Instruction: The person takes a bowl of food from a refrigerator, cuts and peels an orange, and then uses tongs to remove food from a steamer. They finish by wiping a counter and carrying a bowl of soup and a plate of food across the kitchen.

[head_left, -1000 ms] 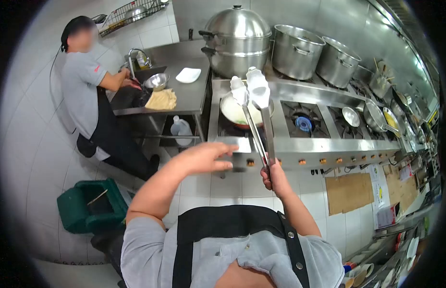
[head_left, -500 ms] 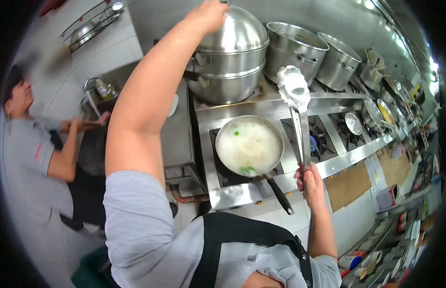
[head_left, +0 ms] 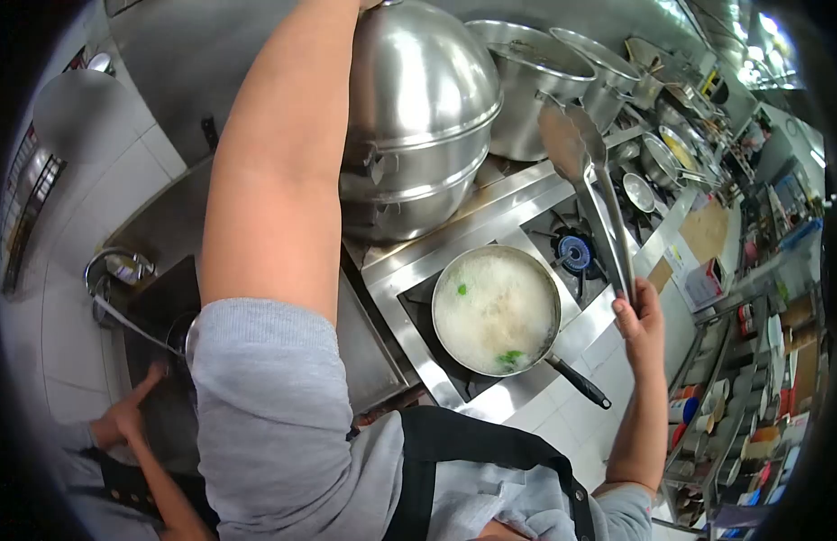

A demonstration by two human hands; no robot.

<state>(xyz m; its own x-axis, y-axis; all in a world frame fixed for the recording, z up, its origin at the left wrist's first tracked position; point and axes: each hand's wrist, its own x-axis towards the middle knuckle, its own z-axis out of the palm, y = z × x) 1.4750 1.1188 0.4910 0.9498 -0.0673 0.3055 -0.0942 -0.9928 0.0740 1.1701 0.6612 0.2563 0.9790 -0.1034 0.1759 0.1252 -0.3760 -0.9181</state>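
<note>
My left hand (head_left: pixel 368 4) is at the top edge of the view, closed at the knob of the domed pot lid (head_left: pixel 423 68); most of its fingers are cut off. That lid rests on a tall stacked steamer pot (head_left: pixel 427 167). In my right hand (head_left: pixel 645 329) is a pair of metal tongs (head_left: pixel 608 216), gripped by the handle end, with scalloped tips pointing up and away. Left of the tongs, a frying pan (head_left: pixel 556 316) on the stove holds a bubbling whitish liquid (head_left: pixel 495 307) with bits of green. Its black handle (head_left: pixel 580 382) points toward me.
A blue flame burns on the burner (head_left: pixel 575 253) beside the pan. Behind stand large stockpots (head_left: pixel 531 81), with smaller pans (head_left: pixel 660 162) further right. A sink tap (head_left: pixel 121 311) and a co-worker's arms (head_left: pixel 134 415) are at left. Loaded shelves (head_left: pixel 734 406) line the right side.
The view has tilted and shifted, and the steamer looks larger and closer. My right hand and the tongs have moved right, and the tongs have turned. My left hand stays at the lid knob.
</note>
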